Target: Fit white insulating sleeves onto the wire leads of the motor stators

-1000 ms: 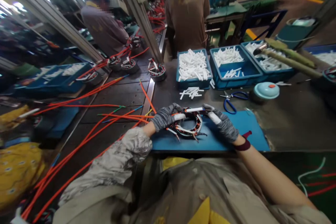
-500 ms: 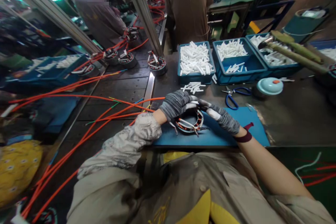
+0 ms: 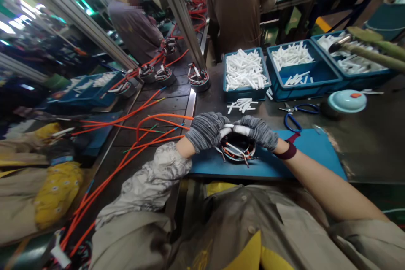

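Observation:
A ring-shaped motor stator (image 3: pixel 237 152) with white and orange leads lies on a blue mat (image 3: pixel 303 152) in front of me. My left hand (image 3: pixel 209 131), in a grey striped glove, curls over its far left rim with fingers closed. From the right, my right hand (image 3: pixel 260 131), gloved alike, pinches at the same far edge. The whitish fingertips of both hands nearly meet there; what lies between them is too small to make out. An orange cable (image 3: pixel 171 116) runs in toward my left hand.
Blue bins (image 3: pixel 247 95) of white sleeves stand beyond the mat, with loose sleeves (image 3: pixel 243 105) before them. Blue-handled pliers (image 3: pixel 294 119) and a pale blue lidded container (image 3: pixel 347 102) lie right. More stators (image 3: pixel 198 80) and orange cables (image 3: pixel 104 164) are left. A co-worker's yellow sleeve (image 3: pixel 58 190) reaches in at left.
My right hand has drawn in closer to my left at the stator's far rim, its fingers more bent. The view has shifted left, and a co-worker's arm shows more at left.

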Motion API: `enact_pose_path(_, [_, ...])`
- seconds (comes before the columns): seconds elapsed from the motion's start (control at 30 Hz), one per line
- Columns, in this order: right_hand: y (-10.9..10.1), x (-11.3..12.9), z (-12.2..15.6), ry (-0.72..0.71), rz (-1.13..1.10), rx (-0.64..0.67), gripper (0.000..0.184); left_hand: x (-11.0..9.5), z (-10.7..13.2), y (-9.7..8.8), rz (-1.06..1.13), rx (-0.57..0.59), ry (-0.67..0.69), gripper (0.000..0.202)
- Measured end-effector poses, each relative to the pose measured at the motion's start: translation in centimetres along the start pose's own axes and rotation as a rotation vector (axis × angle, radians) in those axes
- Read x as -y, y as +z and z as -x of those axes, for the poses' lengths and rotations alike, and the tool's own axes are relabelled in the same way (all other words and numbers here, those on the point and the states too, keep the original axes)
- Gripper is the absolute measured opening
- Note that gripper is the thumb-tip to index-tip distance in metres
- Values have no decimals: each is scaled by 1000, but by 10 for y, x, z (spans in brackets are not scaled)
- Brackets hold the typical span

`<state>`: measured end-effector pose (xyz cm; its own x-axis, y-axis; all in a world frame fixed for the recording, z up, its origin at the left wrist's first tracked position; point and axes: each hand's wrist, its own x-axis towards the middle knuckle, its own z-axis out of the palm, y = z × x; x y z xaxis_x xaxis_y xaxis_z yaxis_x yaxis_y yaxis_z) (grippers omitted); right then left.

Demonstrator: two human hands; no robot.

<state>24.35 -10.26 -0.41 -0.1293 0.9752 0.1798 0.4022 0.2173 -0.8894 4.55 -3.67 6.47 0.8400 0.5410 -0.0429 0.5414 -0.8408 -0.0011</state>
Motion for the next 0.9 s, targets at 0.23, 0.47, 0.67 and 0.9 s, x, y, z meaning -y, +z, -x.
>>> enact_pose_path(0.23, [2, 0, -3, -60, 154, 79, 51, 25, -1, 13, 385, 101, 27, 33])
enact_pose_path(0.47, [11, 1, -2, -25, 386, 69, 46, 23, -14, 13, 227, 234, 14, 35])
enact_pose_path(0.67, [-3, -12, 10, -93, 317, 3, 39, 8, -18, 8, 51, 385, -28, 40])
enact_pose_path(0.9, [-24, -25, 20, 35, -11, -58, 38, -14, -46, 18, 58, 308, 115, 39])
